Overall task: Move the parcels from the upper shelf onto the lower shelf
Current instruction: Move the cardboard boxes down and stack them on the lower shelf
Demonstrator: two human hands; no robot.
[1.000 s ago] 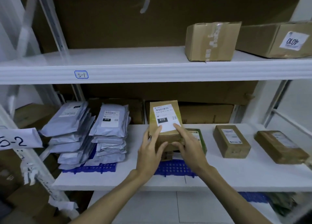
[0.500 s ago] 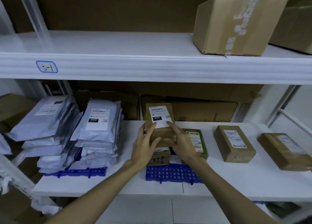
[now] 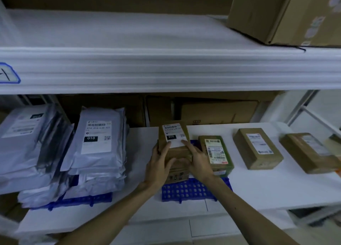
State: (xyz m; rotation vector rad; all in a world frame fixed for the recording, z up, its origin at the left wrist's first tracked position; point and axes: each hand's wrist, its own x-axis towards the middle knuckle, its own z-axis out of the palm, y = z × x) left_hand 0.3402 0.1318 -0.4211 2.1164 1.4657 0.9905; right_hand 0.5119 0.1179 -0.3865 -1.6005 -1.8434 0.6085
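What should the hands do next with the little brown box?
Probably settle it and let go. The left hand and right hand both grip the brown parcel, which seems to rest on a smaller box over the blue mat on the lower shelf. A cardboard box on the upper shelf is not yet moved.

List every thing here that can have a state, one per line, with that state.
labelled parcel, gripped by both hands over a small box.
left hand, grips the parcel's left side.
right hand, grips its right side.
cardboard box, closed, on the upper shelf.
green parcel, lying flat, label up.
grey mailer bags, stacked in two piles.
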